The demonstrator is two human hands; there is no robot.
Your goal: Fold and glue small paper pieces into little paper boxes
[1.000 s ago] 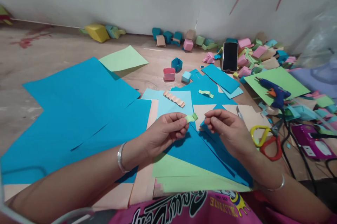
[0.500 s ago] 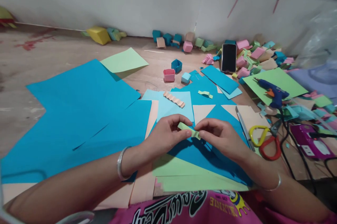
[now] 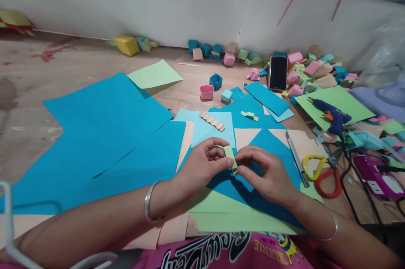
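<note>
Your left hand (image 3: pixel 205 162) pinches the green strip (image 3: pixel 230 156), likely light, easily creased paper: grip its edges gently; whether your right hand (image 3: pixel 268 173) clamps its near end is unclear.

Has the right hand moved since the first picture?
Yes. Judged against the scissors, the right hand has come slightly leftward and nearer the person, uncovering most of the grey knife.
</note>
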